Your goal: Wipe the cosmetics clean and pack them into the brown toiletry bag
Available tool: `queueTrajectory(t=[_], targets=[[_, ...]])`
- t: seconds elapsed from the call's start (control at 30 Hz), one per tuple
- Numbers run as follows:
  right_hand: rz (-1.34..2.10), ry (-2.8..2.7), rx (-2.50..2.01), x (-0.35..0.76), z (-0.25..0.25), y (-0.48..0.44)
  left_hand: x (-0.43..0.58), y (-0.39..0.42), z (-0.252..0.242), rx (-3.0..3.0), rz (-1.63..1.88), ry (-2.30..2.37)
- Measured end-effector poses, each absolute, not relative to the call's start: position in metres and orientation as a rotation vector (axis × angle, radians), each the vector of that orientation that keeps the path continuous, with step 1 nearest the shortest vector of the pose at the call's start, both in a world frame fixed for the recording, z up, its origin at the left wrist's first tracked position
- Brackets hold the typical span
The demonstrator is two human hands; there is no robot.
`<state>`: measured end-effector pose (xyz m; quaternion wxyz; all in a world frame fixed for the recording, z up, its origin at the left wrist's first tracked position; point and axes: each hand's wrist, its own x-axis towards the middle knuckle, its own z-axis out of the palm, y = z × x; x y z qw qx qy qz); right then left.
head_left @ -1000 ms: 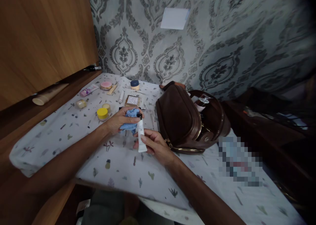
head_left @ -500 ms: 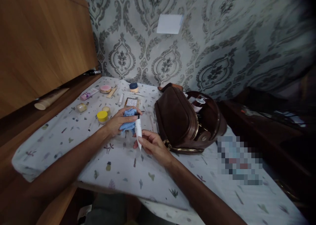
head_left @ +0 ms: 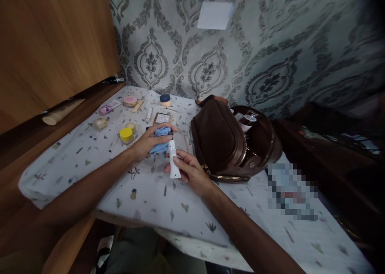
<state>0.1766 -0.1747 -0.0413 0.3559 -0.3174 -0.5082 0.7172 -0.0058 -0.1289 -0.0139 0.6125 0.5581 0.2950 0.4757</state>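
Note:
My left hand [head_left: 147, 142] is closed round a crumpled blue cloth [head_left: 160, 146], its thumb and fingers at the dark cap of a small white squeeze tube [head_left: 173, 160]. The cloth lies against the cap end. My right hand [head_left: 191, 170] pinches the lower part of the tube, whose flat crimped end points down toward me. Just beyond my left hand lies a glittery palette [head_left: 163, 118]. Right of my hands stands a brown leather bag [head_left: 215, 135], unzipped, with a bottle [head_left: 249, 122] showing in its opening.
On the patterned tablecloth [head_left: 150, 210] sit a yellow-lidded jar [head_left: 126, 135], a blue-lidded jar [head_left: 165, 100], a pink round container [head_left: 130, 101], a pink tube [head_left: 110, 107] and a white stick [head_left: 149, 114]. A wooden cabinet [head_left: 60, 37] borders the left side. A blurred-out patch covers something at right.
The white tube has turned about its length, so its wide flat face now shows. Both hands keep their hold. The whole view has shifted slightly.

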Motion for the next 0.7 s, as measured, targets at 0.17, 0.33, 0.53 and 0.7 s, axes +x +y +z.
queueTrajectory(t=[0.17,0.33,0.53,0.7], targets=[[1.876,-1.282,-0.79,0.176,-0.035,-0.176,-0.006,-0.128,-0.012,1.349,1.092,0.708],[1.837,-1.203,-0.793,0.175,-0.037,-0.175,0.0,-0.129,-0.015,1.348,1.005,0.725],[1.865,-1.207,-0.789,0.174,-0.042,-0.173,0.004,-0.129,-0.021,1.512,0.948,0.757],[1.779,-1.193,-0.803,0.173,-0.046,-0.17,0.006,-0.133,-0.02,1.635,0.977,0.836]])
